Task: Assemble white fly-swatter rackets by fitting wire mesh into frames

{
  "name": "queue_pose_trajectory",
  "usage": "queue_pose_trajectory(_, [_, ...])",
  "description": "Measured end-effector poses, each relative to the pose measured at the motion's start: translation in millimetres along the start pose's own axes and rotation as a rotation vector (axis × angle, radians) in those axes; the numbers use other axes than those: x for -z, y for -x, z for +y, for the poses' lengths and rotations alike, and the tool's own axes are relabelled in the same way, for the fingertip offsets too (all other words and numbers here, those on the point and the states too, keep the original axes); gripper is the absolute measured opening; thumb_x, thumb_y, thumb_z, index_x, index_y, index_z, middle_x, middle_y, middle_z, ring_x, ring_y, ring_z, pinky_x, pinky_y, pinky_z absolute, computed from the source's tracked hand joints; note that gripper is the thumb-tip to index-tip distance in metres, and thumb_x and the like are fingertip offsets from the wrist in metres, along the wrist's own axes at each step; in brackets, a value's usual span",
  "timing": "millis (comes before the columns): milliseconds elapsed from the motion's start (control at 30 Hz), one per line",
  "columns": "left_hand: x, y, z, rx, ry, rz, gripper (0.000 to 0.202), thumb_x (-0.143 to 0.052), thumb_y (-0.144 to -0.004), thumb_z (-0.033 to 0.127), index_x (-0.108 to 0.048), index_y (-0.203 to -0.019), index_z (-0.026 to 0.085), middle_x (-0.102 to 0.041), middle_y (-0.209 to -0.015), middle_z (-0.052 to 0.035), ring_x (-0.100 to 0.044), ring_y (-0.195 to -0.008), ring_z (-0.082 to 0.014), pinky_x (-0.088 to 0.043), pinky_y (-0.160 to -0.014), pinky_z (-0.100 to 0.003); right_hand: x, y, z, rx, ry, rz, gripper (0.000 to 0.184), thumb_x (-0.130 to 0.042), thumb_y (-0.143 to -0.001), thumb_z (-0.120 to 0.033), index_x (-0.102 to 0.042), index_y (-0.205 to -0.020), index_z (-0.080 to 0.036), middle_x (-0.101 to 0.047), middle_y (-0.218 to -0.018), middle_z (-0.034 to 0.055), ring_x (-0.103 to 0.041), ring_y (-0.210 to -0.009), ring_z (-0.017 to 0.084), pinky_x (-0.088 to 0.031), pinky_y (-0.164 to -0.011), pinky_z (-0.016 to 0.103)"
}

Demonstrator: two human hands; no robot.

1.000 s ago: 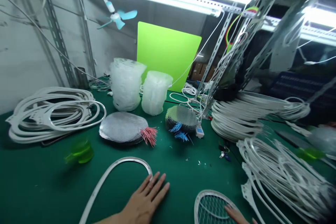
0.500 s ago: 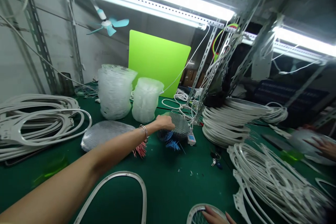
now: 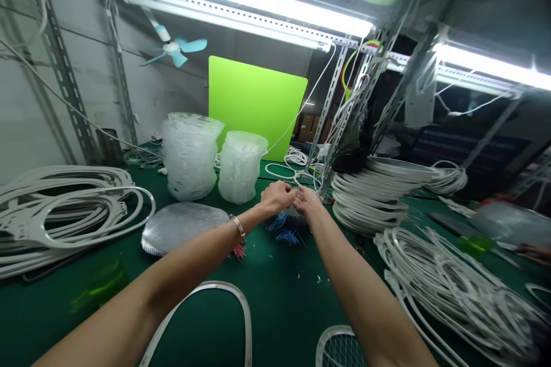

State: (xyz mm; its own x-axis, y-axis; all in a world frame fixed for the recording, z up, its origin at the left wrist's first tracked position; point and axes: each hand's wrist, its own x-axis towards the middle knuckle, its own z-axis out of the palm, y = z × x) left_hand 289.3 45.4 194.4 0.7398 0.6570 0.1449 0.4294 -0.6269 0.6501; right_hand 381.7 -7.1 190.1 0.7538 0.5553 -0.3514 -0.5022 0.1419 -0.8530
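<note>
Both my arms reach forward over the green table (image 3: 275,292). My left hand (image 3: 276,196) and my right hand (image 3: 306,199) meet, fingers curled, on the stack of round metal mesh discs with blue wires (image 3: 282,228). Most of that stack is hidden behind the hands; only the blue wire ends show below them. What the fingers pinch cannot be made out. To the left lies another mesh stack (image 3: 183,235) with red wires. Near me lie a white racket frame (image 3: 206,315) and a racket head with netting (image 3: 338,350).
Piles of white racket frames lie at the left (image 3: 64,212) and right (image 3: 451,292), with a neat stack (image 3: 370,195) behind. Two clear plastic stacks (image 3: 191,155) stand before a green board (image 3: 253,103). A metal rack post (image 3: 340,143) with cables rises beside the hands.
My right hand left the netted racket head and joined my left hand at the blue-wired mesh stack. Earlier my left hand reached there from flat on the table.
</note>
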Motion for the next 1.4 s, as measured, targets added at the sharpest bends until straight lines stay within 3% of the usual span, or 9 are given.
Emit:
queue_pose_trajectory(133, [16.1, 94, -39, -0.08, 0.087, 0.027, 0.054, -0.027, -0.098, 0.053, -0.069, -0.087, 0.021, -0.07, -0.084, -0.003, -0.063, -0.078, -0.0173, -0.046, -0.068, -0.025, -6, -15, 8, 0.01, -0.075, -0.005, 0.035, -0.058, -0.092, -0.036, -0.055, -0.121, -0.017, -0.059, -0.119, 0.0082, -0.061, -0.098, 0.021, -0.054, -0.081, 0.041])
queue_pose_trajectory(200, [17.2, 156, -70, -0.179, 0.186, -0.13, 0.048, -0.038, -0.095, 0.053, -0.068, -0.081, 0.02, -0.068, -0.082, -0.003, -0.062, -0.076, -0.0171, -0.049, -0.07, -0.026, 6, -11, 12, 0.006, -0.085, -0.014, 0.035, -0.058, -0.092, -0.036, -0.055, -0.122, -0.018, -0.059, -0.119, 0.0081, -0.062, -0.097, 0.02, -0.054, -0.08, 0.041])
queue_pose_trajectory(400, [1.1, 287, -133, 0.079, 0.177, -0.249, 0.035, -0.055, -0.087, 0.056, -0.069, -0.108, 0.033, -0.054, -0.137, -0.0027, -0.041, -0.133, -0.0346, -0.042, -0.104, -0.055, 13, -12, 15, -0.062, -0.029, 0.018, 0.034, -0.058, -0.092, -0.035, -0.055, -0.121, -0.017, -0.059, -0.119, 0.0081, -0.062, -0.097, 0.021, -0.054, -0.081, 0.041])
queue_pose_trajectory(600, [13.5, 312, -158, 0.1, 0.085, -0.213, 0.039, -0.047, -0.091, 0.058, -0.066, -0.116, 0.037, -0.055, -0.137, -0.0009, -0.044, -0.132, -0.0326, -0.048, -0.101, -0.051, -9, -13, 17, -0.022, -0.001, 0.049, 0.035, -0.059, -0.091, -0.036, -0.056, -0.121, -0.017, -0.059, -0.119, 0.0082, -0.061, -0.098, 0.021, -0.054, -0.082, 0.042])
queue_pose_trajectory(700, [21.0, 325, -177, 0.031, -0.072, -0.213, 0.062, -0.05, -0.085, 0.067, -0.045, -0.14, 0.039, -0.034, -0.153, -0.0028, -0.034, -0.137, -0.0392, -0.046, -0.099, -0.057, -12, 6, 16, 0.017, -0.004, 0.018, 0.033, -0.059, -0.091, -0.035, -0.056, -0.119, -0.017, -0.06, -0.116, 0.0075, -0.062, -0.094, 0.019, -0.055, -0.078, 0.039])
queue_pose_trajectory(833, [16.7, 346, -198, -0.157, -0.283, -0.308, 0.111, -0.057, -0.065, 0.083, -0.009, -0.153, 0.033, -0.003, -0.159, -0.0097, -0.015, -0.14, -0.0481, -0.033, -0.104, -0.066, 6, 66, 36, 0.015, 0.019, -0.008, 0.023, -0.055, -0.094, -0.024, -0.059, -0.115, -0.014, -0.067, -0.104, 0.0067, -0.066, -0.083, 0.014, -0.057, -0.067, 0.026])
queue_pose_trajectory(967, [-3.4, 359, -196, -0.212, -0.326, -0.26, 0.118, -0.049, -0.065, 0.088, -0.005, -0.154, 0.025, 0.005, -0.159, -0.0125, -0.005, -0.143, -0.0454, -0.016, -0.114, -0.062, 50, 152, 76, -0.024, 0.065, -0.003, 0.023, -0.051, -0.095, -0.018, -0.064, -0.114, -0.018, -0.073, -0.097, 0.0063, -0.07, -0.083, 0.011, -0.056, -0.064, 0.015])
queue_pose_trajectory(1200, [-2.5, 354, -174, -0.156, -0.313, -0.194, 0.116, -0.046, -0.065, 0.089, -0.014, -0.154, 0.021, -0.006, -0.16, -0.0124, -0.004, -0.144, -0.0434, -0.011, -0.115, -0.061, 123, 256, 165, -0.226, 0.205, 0.0, 0.056, -0.079, -0.072, -0.032, -0.061, -0.124, -0.023, -0.074, -0.105, 0.0068, -0.072, -0.082, 0.017, -0.057, -0.064, 0.017])
queue_pose_trajectory(1400, [52.5, 347, -168, 0.103, -0.079, 0.226, 0.054, -0.05, -0.091, 0.055, -0.047, -0.135, 0.024, -0.043, -0.147, -0.0064, -0.032, -0.14, -0.0279, -0.03, -0.114, -0.049, 110, 278, 215, -0.356, 0.202, -0.086, 0.068, -0.077, -0.073, -0.044, -0.054, -0.13, -0.017, -0.073, -0.105, 0.0112, -0.072, -0.085, 0.021, -0.058, -0.071, 0.026])
